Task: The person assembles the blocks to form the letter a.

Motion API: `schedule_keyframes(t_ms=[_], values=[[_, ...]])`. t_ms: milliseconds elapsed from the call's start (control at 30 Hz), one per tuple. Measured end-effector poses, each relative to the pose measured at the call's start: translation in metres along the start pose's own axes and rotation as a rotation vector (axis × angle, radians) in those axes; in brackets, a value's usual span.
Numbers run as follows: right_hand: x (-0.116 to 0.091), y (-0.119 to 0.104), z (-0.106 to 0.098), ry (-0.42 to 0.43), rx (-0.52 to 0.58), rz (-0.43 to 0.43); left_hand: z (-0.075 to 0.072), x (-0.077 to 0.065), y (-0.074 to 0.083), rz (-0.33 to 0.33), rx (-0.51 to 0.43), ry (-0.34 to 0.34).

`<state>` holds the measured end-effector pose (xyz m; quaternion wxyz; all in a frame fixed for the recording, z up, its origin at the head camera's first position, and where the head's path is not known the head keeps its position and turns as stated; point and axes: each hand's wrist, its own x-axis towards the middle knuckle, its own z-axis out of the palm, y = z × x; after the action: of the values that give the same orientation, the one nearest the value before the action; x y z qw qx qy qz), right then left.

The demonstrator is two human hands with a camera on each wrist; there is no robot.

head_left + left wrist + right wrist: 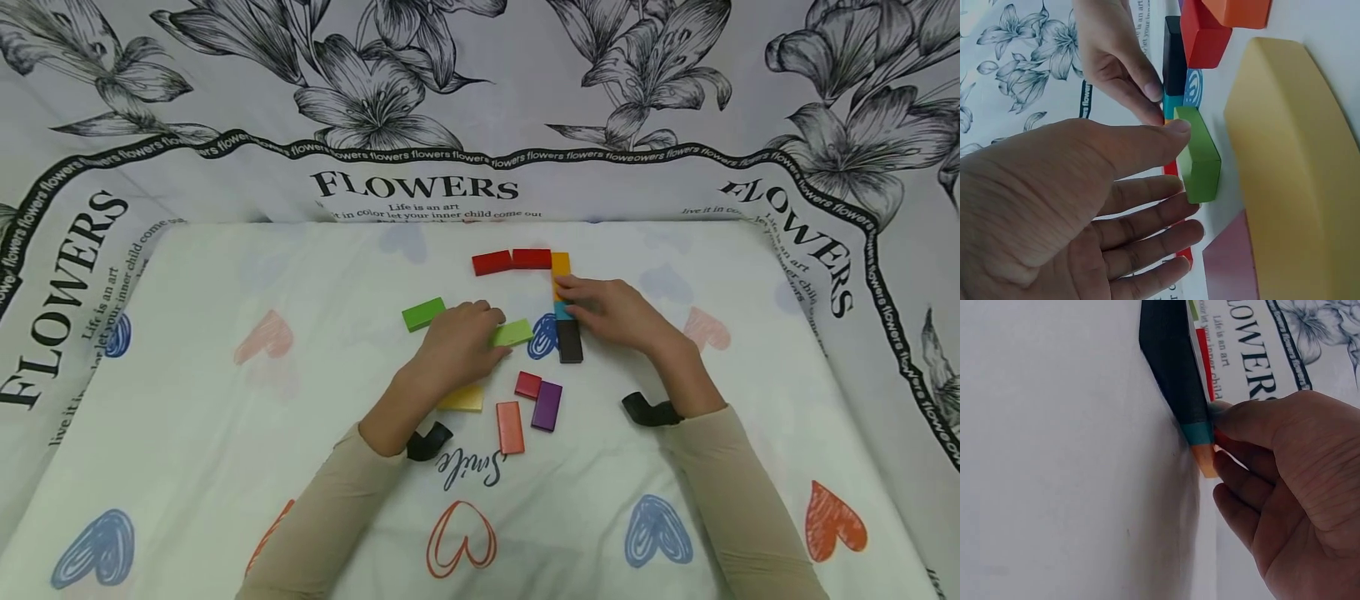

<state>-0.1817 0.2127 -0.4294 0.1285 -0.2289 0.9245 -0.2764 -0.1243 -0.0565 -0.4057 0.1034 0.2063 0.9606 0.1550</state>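
Observation:
My left hand [463, 337] pinches a light green block [513, 333] between thumb and fingers, low over the cloth. In the left wrist view the thumb tip overlaps one end of this block [1200, 156]. My right hand [622, 315] touches a line of blocks with thumb and fingertips: an orange block [561, 263], a small blue block [562, 311] and a black block [570, 342]. Fingers partly cover the orange and blue ones. Two red blocks [532, 259] extend leftward from the orange end. The right wrist view shows the thumb beside the black block [1175, 369].
A green block [423, 314] lies left of my left hand. Nearer me are a yellow block [462, 400], partly under the wrist, a small red block [528, 385], a purple block [547, 407] and a coral block [510, 427]. A pink block [1229, 262] shows low in the left wrist view.

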Motion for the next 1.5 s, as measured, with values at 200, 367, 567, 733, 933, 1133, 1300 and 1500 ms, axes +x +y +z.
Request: schedule_keyframes(t_ms=[200,367,567,733,933,1133,1300,1500], values=[[0.0,0.003,-0.003,0.004,0.02,-0.005,0.0,0.003,0.003,-0.006,0.016,-0.005],[-0.001,0.001,-0.004,-0.005,0.033,-0.001,0.0,0.003,0.004,-0.023,0.016,-0.015],[-0.002,-0.001,-0.001,-0.009,0.041,0.01,0.0,-0.001,0.003,-0.041,0.009,-0.02],[-0.001,-0.001,0.002,-0.012,0.039,-0.011,0.001,-0.003,0.001,-0.057,0.014,-0.023],[-0.002,0.0,-0.002,0.005,0.014,-0.016,0.0,0.0,0.001,-0.041,-0.01,-0.007],[-0.001,0.0,-0.001,0.002,0.014,-0.01,0.001,0.002,0.001,-0.046,-0.007,-0.002],[-0.003,0.001,-0.002,-0.004,0.007,0.011,0.003,0.005,0.002,-0.031,-0.003,0.013],[-0.003,0.001,-0.003,-0.003,0.013,-0.008,0.004,0.009,0.001,-0.028,0.003,0.028]])
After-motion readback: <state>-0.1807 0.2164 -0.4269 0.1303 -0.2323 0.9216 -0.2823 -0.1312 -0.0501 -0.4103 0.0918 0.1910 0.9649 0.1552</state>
